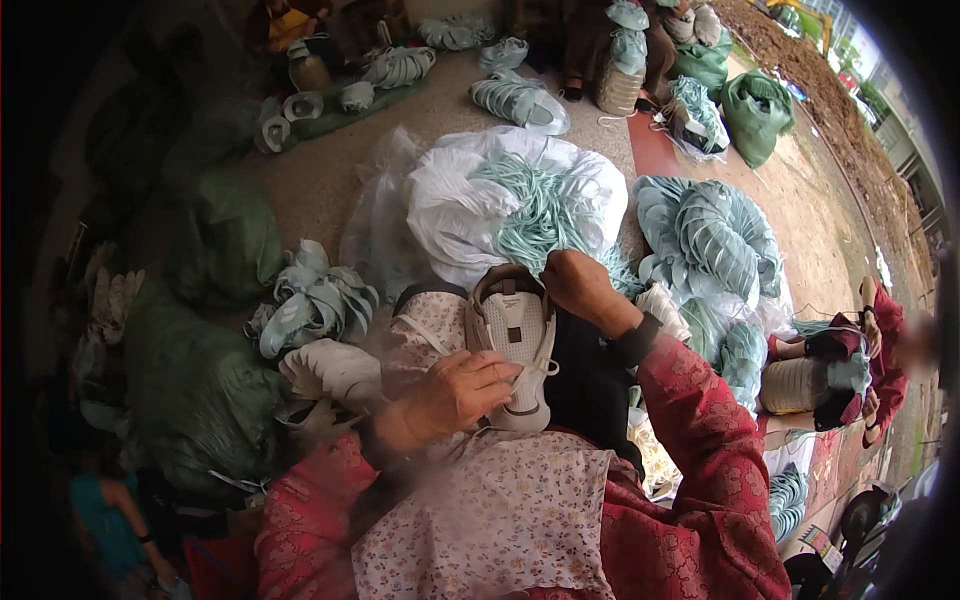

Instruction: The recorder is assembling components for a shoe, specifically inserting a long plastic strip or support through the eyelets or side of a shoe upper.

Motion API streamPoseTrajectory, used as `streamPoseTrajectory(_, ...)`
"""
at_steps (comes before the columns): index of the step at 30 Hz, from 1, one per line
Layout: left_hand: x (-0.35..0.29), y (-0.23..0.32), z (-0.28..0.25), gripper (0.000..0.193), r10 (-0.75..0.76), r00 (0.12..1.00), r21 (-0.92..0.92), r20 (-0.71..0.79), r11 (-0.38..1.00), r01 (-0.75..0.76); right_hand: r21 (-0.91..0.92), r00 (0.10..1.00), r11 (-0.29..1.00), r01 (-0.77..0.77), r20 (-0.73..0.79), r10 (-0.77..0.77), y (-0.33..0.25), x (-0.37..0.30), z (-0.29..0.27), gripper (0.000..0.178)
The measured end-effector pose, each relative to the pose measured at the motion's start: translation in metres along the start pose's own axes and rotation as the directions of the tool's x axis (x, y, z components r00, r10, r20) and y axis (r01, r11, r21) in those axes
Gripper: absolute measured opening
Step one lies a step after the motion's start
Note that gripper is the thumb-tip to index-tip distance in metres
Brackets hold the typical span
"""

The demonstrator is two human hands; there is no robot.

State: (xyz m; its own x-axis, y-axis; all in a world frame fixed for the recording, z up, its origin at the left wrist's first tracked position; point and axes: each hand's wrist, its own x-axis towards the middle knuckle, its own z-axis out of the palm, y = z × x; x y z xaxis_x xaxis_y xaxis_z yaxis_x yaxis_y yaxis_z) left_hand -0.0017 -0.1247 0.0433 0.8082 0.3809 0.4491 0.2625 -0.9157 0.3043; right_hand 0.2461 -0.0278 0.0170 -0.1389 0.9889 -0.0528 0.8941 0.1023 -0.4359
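A beige shoe (515, 345) with a pale insole and a dark square patch lies across my lap, its heel end away from me and its toe toward me. My left hand (455, 395) is bent over the shoe's left side near the toe, fingertips together against it. Beside the heel, at the far right rim, my right hand (590, 290) is closed in a pinch, seemingly on a thin pale shoelace; its fingertips are partly hidden. A white lace end (425, 333) sticks out left of the shoe. Under it is my flowered apron (490, 510).
Ahead stands a white sack (450, 200) with a heap of pale green laces (535, 200). Stacked pale blue shoe parts (715, 235) lie to the right. At left are green bags (190, 380) and white shoe parts (335, 370). A co-worker in red (885, 350) sits at far right.
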Motion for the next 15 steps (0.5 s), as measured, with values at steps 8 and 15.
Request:
streamPoseTrajectory(8, 0.002, -0.001, 0.002, 0.012, -0.055, 0.997, -0.042, 0.058, 0.997, 0.058, 0.106, 0.956, 0.993, 0.057, -0.292, -0.024, -0.017, 0.020, -0.003, 0.023)
streamPoseTrajectory(15, 0.009, -0.005, 0.003, 0.011, -0.169, 0.977, -0.225, 0.131, 0.955, 0.195, 0.258, 0.932, 0.965, 0.038, -0.357, 0.059, -0.011, 0.058, 0.007, 0.024)
